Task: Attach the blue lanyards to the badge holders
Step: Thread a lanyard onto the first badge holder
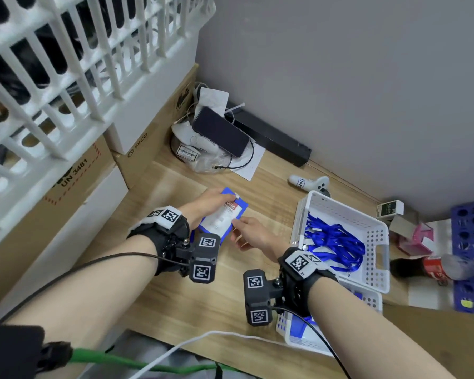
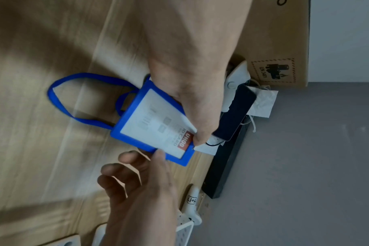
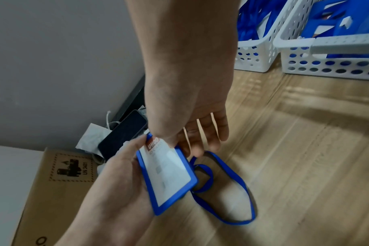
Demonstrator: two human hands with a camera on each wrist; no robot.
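Note:
A blue-framed badge holder (image 1: 221, 218) with a white card and red label is held just above the wooden table (image 1: 192, 302). My left hand (image 1: 212, 199) grips its top end, thumb on the card face by the white clip. A blue lanyard (image 2: 91, 76) loops out from under the holder and lies on the wood; the lanyard (image 3: 238, 223) also shows in the right wrist view. My right hand (image 1: 245, 229) is at the holder's side edge, thumb touching the frame and fingers straight and spread. In the wrist views the badge holder (image 2: 156, 119) (image 3: 169, 174) sits between both hands.
A white basket (image 1: 378, 224) at right holds several blue lanyards (image 1: 337, 242). A second white basket (image 1: 285, 333) sits under my right forearm. Phone (image 1: 219, 131), black bar (image 1: 271, 138) and white controller (image 1: 309, 183) lie by the wall. Cardboard boxes (image 1: 148, 149) stand left.

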